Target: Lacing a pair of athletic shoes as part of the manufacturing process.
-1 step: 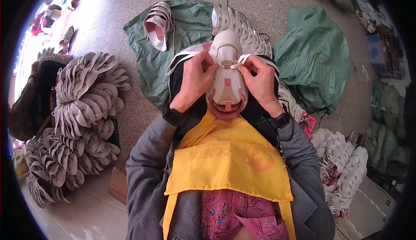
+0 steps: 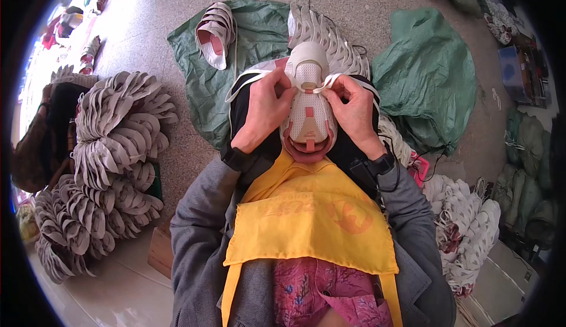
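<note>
A white shoe upper [image 2: 308,125] with pink trim lies over my lap, its toe pointing away and its pink-lined collar toward me. Across its front runs a white shoelace [image 2: 252,73]. My left hand [image 2: 266,107] pinches the lace at the left edge of the upper, thumb and forefinger together. On the other side my right hand [image 2: 357,114] pinches the lace between thumb and fingertips. Loose lace trails outward past both hands. Below the collar spreads a yellow apron [image 2: 312,227].
Green sheeting [image 2: 203,100] lies ahead, carrying stacked uppers [image 2: 217,32] and a fanned row of uppers [image 2: 339,44]. A crumpled green sack [image 2: 424,79] sits at the right. Grey-white piles [image 2: 118,132] stand left, laced white uppers [image 2: 463,227] right. A brown box [image 2: 160,250] is near my left elbow.
</note>
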